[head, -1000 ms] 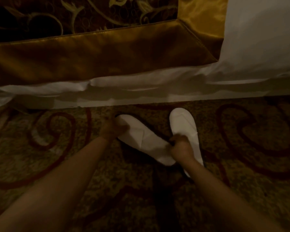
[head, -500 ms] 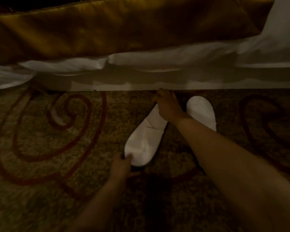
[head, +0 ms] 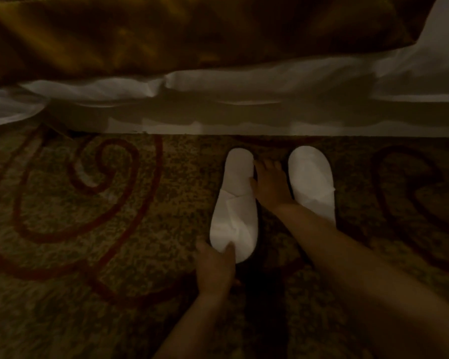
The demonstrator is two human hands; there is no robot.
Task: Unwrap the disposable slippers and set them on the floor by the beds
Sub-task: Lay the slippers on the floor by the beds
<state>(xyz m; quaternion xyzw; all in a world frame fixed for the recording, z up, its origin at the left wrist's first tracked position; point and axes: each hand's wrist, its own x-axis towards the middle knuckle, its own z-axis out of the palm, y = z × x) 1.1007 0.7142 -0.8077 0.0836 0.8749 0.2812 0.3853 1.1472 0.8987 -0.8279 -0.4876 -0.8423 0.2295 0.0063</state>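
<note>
The head view looks down in dim light on a floor covered by an olive-brown patterned carpet (head: 94, 255) with dark red swirls. Two flat white cloth disposable slippers lie on it side by side, unwrapped, toes pointing at the bed. The left slipper (head: 233, 203) lies slightly slanted, its heel a little further left than its toe. The right slipper (head: 313, 180) lies near it and almost parallel, its heel end hidden behind the right forearm. Both toes are near the bottom edge of the pale bed base (head: 244, 123), not touching it. The left hand (head: 214, 270) is at the heel of the left slipper: the thumb lies against the heel's left edge and one finger lies on top of the sole, so the heel is lightly pinched between them; the other fingers are hidden under the hand. The right hand (head: 270, 183) rests palm down on the carpet in the gap between the two slippers, its fingers straight and slightly spread toward the bed and its thumb side touching the inner edge of the left slipper; whether it touches the right slipper cannot be told. Above the base hangs a rumpled white bed sheet (head: 244, 81), and over that a glossy gold satin bed cover (head: 166, 35) fills the top of the view.
</note>
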